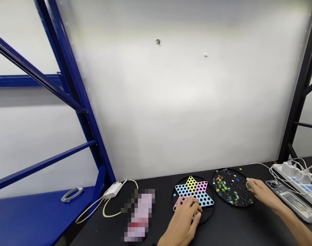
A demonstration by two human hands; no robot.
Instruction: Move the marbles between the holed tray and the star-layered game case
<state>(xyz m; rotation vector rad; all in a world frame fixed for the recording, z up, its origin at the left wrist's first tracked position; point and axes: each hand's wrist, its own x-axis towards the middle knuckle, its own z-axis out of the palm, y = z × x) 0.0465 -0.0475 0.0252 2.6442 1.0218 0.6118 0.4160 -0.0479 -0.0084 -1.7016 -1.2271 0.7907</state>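
1. A white wall panel [186, 102] fills most of the view behind the work surface.
2. A black tabletop [107, 235] runs along the bottom. To its left is a blue metal frame [77, 85] with a blue shelf [30, 218]; at the far right stands a black metal upright [298, 92].
3. The left hand [181, 218] reaches in from the bottom, over the near part of a star-shaped Chinese checkers board. Its fingers are bent and slightly apart, the thumb close to the index finger; whether anything sits between them cannot be told.
4. The right hand [259, 191] comes from the lower right to the right rim of a round marble tray. Its fingers are curled together against the thumb; whether they pinch a marble is too small to tell.
5. The Chinese checkers board [197, 193], yellow, pink and blue with dark holes, lies in a round black base near the table's middle.
6. The marble tray [240, 188], black, is just right of the board.
7. Beyond the right hand lie what looks like a phone [295, 201], camera side up, and a white power strip [306, 191] with plugs and cables.
8. A pixelated lilac item [141, 215] lies left of the board; a white adapter [113, 190] with a looped cable is farther left.
9. Glass marbles [224, 186] in mixed colours cluster mostly along the tray's left and near sides.
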